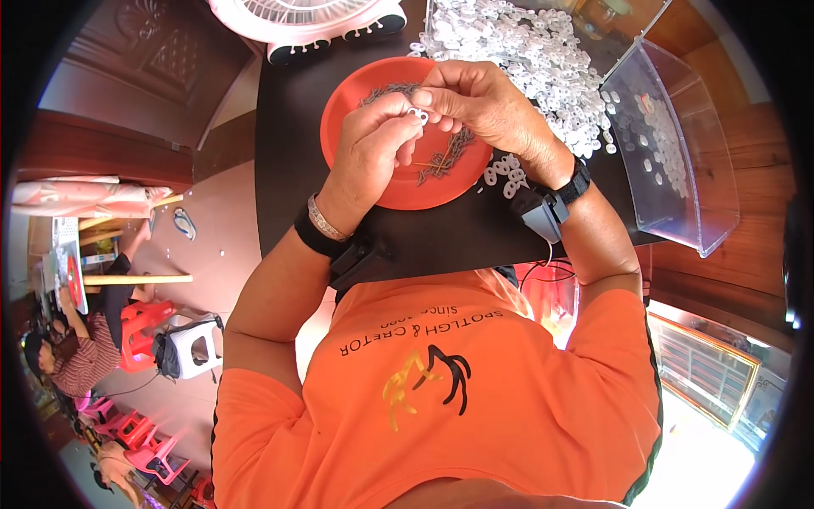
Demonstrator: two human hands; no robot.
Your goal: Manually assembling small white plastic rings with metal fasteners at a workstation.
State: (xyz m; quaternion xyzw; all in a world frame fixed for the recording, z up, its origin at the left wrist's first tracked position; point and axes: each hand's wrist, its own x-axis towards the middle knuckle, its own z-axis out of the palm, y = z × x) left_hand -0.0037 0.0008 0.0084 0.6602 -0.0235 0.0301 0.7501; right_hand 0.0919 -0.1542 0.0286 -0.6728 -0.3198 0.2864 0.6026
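Bowl (386, 193), red and round, sits on the dark table (292, 161), and the clock hours here are read around it, with twelve pointing away from the person. Small grey pieces (434, 172) lie inside it, some toward eleven and twelve, others toward four and five. Above the middle of the bowl, a white plastic piece (418, 115) with round holes is pinched between the thumb and forefinger of the left hand (373, 142), which sits on the nine o'clock side with its other fingers curled. The right hand (487, 100), at two o'clock, has its thumb and forefinger pressed together just beside that piece; whether anything is caught between those fingertips I cannot tell. A big heap of white pieces (534, 72) spreads over the table at two o'clock, and a small loose group (507, 174) lies near four, below the right wrist. Out at three stands a clear bin (708, 191) with more white pieces (657, 140) showing in it. A pale fan (309, 15) stands at eleven. The person's orange shirt (475, 356) fills six o'clock. On the floor (216, 276) toward eight are a sandal (184, 223), a red stool (140, 339) and another person in a striped top (95, 360).
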